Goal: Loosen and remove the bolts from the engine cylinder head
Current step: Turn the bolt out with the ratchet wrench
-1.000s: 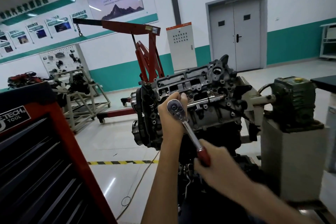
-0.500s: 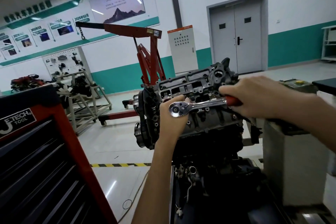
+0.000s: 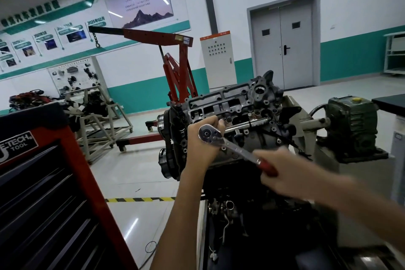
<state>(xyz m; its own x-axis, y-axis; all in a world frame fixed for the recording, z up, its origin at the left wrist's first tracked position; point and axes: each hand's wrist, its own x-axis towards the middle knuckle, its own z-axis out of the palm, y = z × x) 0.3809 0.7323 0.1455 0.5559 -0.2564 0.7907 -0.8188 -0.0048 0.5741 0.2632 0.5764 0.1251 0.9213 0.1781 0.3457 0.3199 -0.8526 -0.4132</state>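
The grey engine cylinder head (image 3: 232, 103) sits tilted on a stand at the centre, with several small bolts along its faces. A chrome ratchet wrench (image 3: 221, 140) with a red grip stands on the head's near side. My left hand (image 3: 205, 140) wraps around the ratchet's round head from behind. My right hand (image 3: 282, 171), blurred, grips the red handle, which points down to the right. A long chrome extension bar (image 3: 247, 124) lies across the head behind the ratchet. The socket and the bolt under it are hidden by my left hand.
A red and black tool cabinet (image 3: 43, 182) fills the lower left. Behind the engine stand a red engine hoist (image 3: 175, 68) and a white control box (image 3: 218, 59). A green gearbox (image 3: 350, 125) on the stand's grey pedestal sits at the right. A cable lies on the floor.
My right hand swung the ratchet handle from horizontal right back down to the lower right. My left hand stayed on the ratchet head.
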